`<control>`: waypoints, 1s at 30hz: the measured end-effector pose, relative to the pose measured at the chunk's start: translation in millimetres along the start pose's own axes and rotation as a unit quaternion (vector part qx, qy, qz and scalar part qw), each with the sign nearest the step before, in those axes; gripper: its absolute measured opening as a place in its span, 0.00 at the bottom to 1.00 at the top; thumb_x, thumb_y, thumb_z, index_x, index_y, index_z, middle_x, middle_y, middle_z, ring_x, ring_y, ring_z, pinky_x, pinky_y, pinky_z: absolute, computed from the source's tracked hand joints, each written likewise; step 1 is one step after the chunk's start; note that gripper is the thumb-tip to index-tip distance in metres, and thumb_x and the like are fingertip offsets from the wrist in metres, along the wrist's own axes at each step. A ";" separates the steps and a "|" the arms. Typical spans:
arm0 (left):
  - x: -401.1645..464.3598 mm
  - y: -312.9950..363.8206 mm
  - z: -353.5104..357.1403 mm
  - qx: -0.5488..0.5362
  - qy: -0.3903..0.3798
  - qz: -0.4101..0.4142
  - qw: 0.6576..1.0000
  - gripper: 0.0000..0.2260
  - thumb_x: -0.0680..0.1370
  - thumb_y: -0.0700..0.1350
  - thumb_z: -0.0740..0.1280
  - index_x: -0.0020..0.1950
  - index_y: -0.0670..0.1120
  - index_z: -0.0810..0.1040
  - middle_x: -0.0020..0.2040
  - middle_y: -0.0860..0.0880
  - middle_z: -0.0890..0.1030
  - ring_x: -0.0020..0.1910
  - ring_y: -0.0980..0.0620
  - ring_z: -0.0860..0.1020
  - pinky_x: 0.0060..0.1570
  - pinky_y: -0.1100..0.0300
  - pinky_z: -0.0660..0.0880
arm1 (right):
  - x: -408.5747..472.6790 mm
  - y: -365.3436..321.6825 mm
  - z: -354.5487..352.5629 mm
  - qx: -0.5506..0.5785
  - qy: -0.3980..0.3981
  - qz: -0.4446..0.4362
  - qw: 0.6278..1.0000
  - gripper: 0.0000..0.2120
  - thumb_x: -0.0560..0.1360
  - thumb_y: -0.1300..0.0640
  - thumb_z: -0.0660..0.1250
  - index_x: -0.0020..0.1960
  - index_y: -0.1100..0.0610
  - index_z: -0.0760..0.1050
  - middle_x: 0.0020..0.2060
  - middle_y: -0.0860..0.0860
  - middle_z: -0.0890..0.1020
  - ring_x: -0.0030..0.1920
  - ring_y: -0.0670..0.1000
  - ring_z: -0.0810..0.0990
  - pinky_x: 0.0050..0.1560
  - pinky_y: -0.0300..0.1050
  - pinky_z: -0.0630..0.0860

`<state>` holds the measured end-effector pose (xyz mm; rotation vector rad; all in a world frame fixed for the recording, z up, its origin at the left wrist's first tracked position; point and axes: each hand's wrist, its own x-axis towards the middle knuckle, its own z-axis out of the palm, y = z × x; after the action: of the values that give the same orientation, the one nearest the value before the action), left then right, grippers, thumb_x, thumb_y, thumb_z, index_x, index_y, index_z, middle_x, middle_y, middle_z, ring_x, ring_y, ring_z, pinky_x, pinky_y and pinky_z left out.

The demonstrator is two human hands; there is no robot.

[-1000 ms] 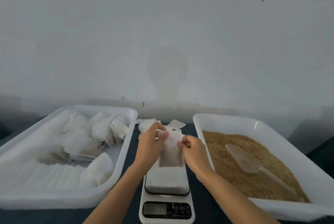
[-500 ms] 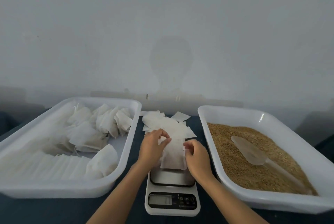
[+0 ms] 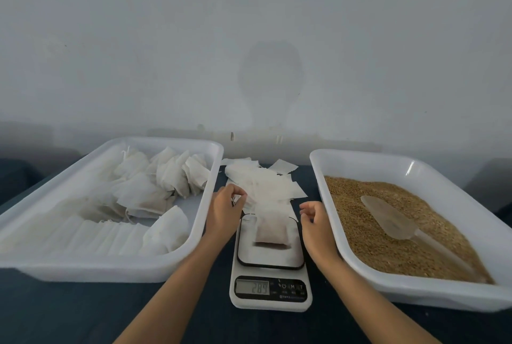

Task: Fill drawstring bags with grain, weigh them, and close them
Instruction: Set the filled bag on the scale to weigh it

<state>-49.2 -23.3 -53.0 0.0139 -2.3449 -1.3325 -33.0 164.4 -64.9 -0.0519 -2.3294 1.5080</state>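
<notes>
The scale [image 3: 270, 292] shows a blurred reading, and on its platform lies the filled bag [image 3: 272, 228], so weighing looks to be the step in hand; next its drawstring wants pulling. The left hand [image 3: 225, 212] and right hand [image 3: 315, 223] flank it, fingers loosely curled, holding nothing; room is narrow between the bag tray [image 3: 194, 235] and grain tray [image 3: 327, 199], with empty bags [image 3: 260, 180] behind.

Two white rectangular plastic trays [image 3: 213, 166] [image 3: 360, 156] sitting on the desk, one white digital kitchen scale [image 3: 270, 282] showing a reading, one grain-filled white fabric drawstring bag [image 3: 271, 228] lying on it, one translucent plastic scoop [image 3: 393, 219], two hands [image 3: 225, 212] [image 3: 315, 223], loose bags too heaped to count.
</notes>
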 end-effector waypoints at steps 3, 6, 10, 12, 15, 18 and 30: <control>0.3 0.3 -0.3 -0.003 0.000 0.001 1.000 0.04 0.77 0.38 0.66 0.43 0.45 0.75 0.40 0.52 0.74 0.35 0.60 0.70 0.36 0.68 0.65 | 0.9 0.6 0.7 0.003 0.001 -0.002 1.000 0.08 0.78 0.67 0.59 0.54 0.59 0.73 0.47 0.50 0.77 0.46 0.43 0.75 0.43 0.29 0.68; 1.2 -0.6 -0.6 0.002 -0.002 0.000 1.000 0.03 0.77 0.38 0.65 0.44 0.43 0.76 0.42 0.49 0.76 0.36 0.59 0.70 0.40 0.65 0.67 | 1.7 1.2 1.5 0.006 -0.001 -0.001 1.000 0.09 0.77 0.68 0.59 0.54 0.59 0.73 0.47 0.51 0.77 0.47 0.45 0.76 0.43 0.30 0.68; 0.1 -1.2 0.1 -0.003 -0.002 -0.004 1.000 0.04 0.77 0.38 0.65 0.44 0.45 0.75 0.44 0.49 0.78 0.42 0.52 0.75 0.41 0.65 0.68 | 2.8 0.5 3.2 0.008 0.001 0.005 1.000 0.08 0.78 0.68 0.58 0.53 0.59 0.73 0.47 0.52 0.78 0.48 0.48 0.77 0.44 0.31 0.69; -0.5 0.2 2.5 0.007 -0.037 -0.019 0.999 0.01 0.77 0.41 0.66 0.48 0.45 0.76 0.47 0.50 0.80 0.47 0.50 0.77 0.41 0.65 0.70 | 4.0 -1.5 5.8 0.014 -0.011 0.016 1.000 0.08 0.79 0.66 0.57 0.54 0.59 0.73 0.47 0.53 0.80 0.48 0.48 0.78 0.47 0.36 0.72; -2.0 8.5 9.5 0.072 -0.138 -0.063 0.986 0.17 0.76 0.54 0.67 0.61 0.47 0.73 0.57 0.52 0.79 0.56 0.50 0.76 0.57 0.55 0.71 | 6.5 -8.3 11.6 0.005 -0.034 0.029 0.999 0.08 0.78 0.63 0.61 0.57 0.61 0.73 0.51 0.52 0.79 0.50 0.50 0.79 0.53 0.45 0.75; -5.3 17.6 17.7 0.114 -0.191 -0.066 0.973 0.24 0.75 0.57 0.67 0.66 0.48 0.68 0.61 0.49 0.76 0.62 0.49 0.73 0.60 0.56 0.67 | 6.2 -17.1 17.5 0.006 -0.062 0.024 0.998 0.10 0.75 0.62 0.67 0.56 0.59 0.73 0.47 0.49 0.78 0.48 0.49 0.77 0.54 0.48 0.75; -7.2 67.5 -23.6 0.118 0.003 0.019 0.993 0.07 0.76 0.46 0.64 0.41 0.46 0.70 0.35 0.52 0.72 0.38 0.52 0.73 0.33 0.64 0.62 | 13.4 -95.6 29.5 0.151 -0.055 -0.076 0.984 0.08 0.72 0.67 0.70 0.47 0.57 0.76 0.46 0.47 0.81 0.48 0.45 0.80 0.51 0.39 0.76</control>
<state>-20.0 -4.9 10.0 0.0443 -2.4709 -1.0300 -39.3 100.7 13.1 0.2877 -2.1017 1.8037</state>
